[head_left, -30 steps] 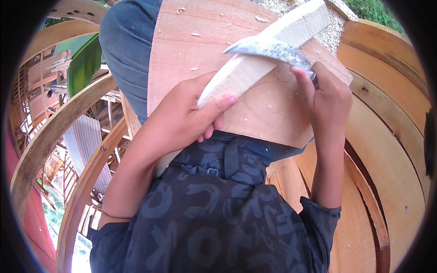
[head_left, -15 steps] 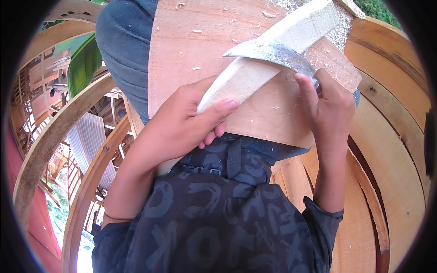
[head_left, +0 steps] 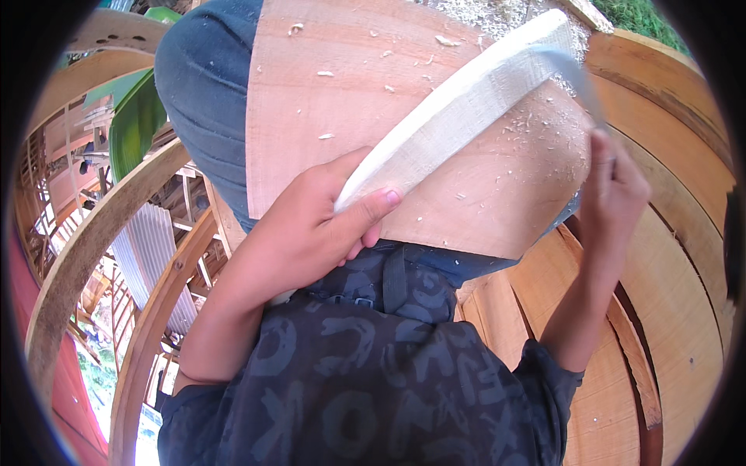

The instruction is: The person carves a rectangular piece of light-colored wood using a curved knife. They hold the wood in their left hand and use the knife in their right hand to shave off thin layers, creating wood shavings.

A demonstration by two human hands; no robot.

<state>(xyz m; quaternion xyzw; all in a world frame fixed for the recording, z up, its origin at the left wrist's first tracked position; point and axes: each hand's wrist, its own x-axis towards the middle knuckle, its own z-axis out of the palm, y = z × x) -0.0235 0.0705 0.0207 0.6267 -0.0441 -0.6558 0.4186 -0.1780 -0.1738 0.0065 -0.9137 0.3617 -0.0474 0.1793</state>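
Observation:
My left hand [head_left: 315, 221] is wrapped round the near end of a pale, curved piece of wood [head_left: 458, 124], thumb along its side. The wood slants up to the far right over a thin reddish wooden board [head_left: 318, 101] on my lap. In my right hand [head_left: 615, 186], off to the right, is a curved knife [head_left: 579, 75], fingers closed round its handle. Motion blurs its hooked metal blade, which is at the wood's far end; whether they touch I cannot tell. Small shavings [head_left: 536, 132] lie scattered on the board.
A thick heap of shavings [head_left: 482, 15] lies beyond the board. Curved planks [head_left: 684, 256] rise on the right. Bent wooden ribs [head_left: 101, 248] stand on the left, with a corrugated sheet [head_left: 155, 256] and a green leaf [head_left: 134, 120] beyond them.
My right hand and the curved knife have moved right and outward, from the middle of the wood to its far end. The wood has turned slightly, showing its curved edge; my left hand keeps its grip.

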